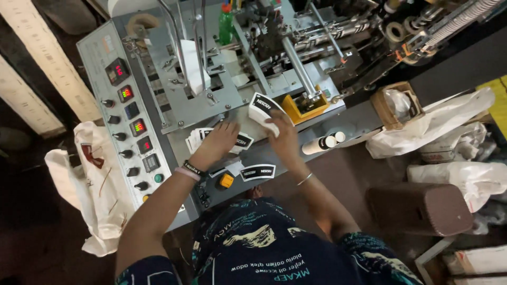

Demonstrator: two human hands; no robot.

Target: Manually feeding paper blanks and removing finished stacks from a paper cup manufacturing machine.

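Right hand [285, 138] grips a curved paper blank [262, 112]; left hand [219, 141] presses flat on the stack of blanks [196, 138].

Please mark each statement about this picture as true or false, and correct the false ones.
1. The right hand holds a stack of curved paper cards. True.
2. The left hand holds the green bottle. False: it rests on cards lying on the machine table; the bottle stands far back on the machine.
3. One single card lies near a yellow button. True.
4. The control panel is at the person's right. False: it is at the left.
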